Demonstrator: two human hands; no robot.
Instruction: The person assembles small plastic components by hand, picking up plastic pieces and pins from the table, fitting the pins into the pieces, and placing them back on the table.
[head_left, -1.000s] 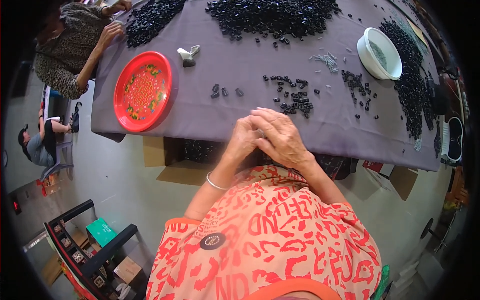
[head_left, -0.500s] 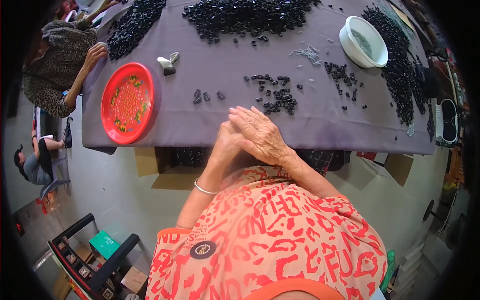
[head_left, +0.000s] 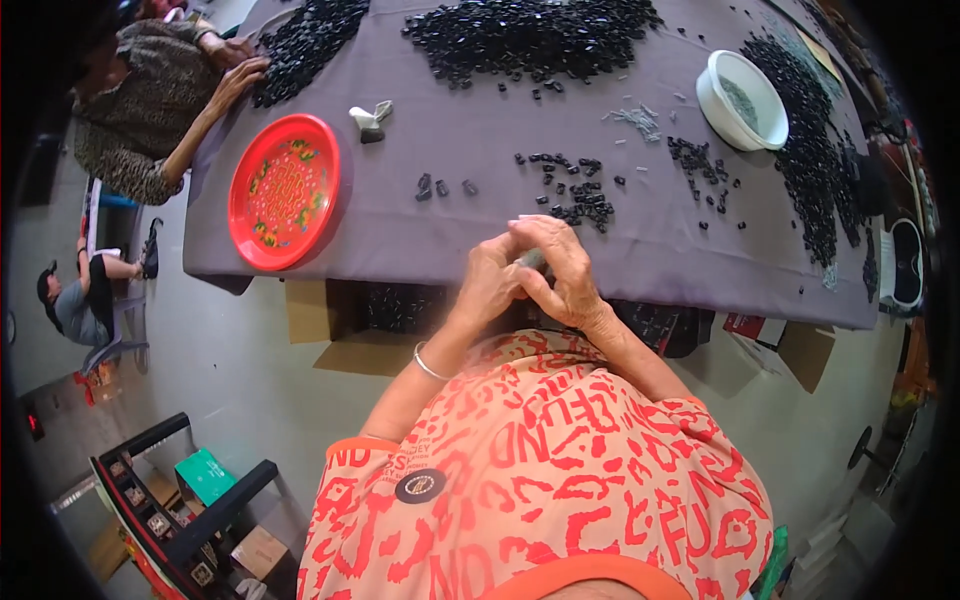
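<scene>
Just over the table's near edge, my left hand (head_left: 490,280) and my right hand (head_left: 562,268) meet with curled fingers. A bit of something pale grey-green (head_left: 532,259) shows between them; its kind is mostly hidden by the fingers. Right beyond my fingertips lies a loose group of small black plastic pieces (head_left: 582,208). A few more black pieces (head_left: 441,187) sit apart to the left. Farther right are another cluster of black pieces (head_left: 700,160) and a scatter of thin clear pins (head_left: 637,123).
A red patterned tray (head_left: 330,200) lies left on the grey tablecloth (head_left: 400,240). A white bowl (head_left: 711,105) of clear small pieces stands right. Large black heaps (head_left: 530,38) fill the far side. A co-worker's hands (head_left: 240,75) work at the left heap. Open cardboard boxes (head_left: 350,358) sit below.
My hands have parted slightly from being laid over each other, and a grey-green bit now shows between them. The view has shifted slightly left. The co-worker's hands have come together by the left heap.
</scene>
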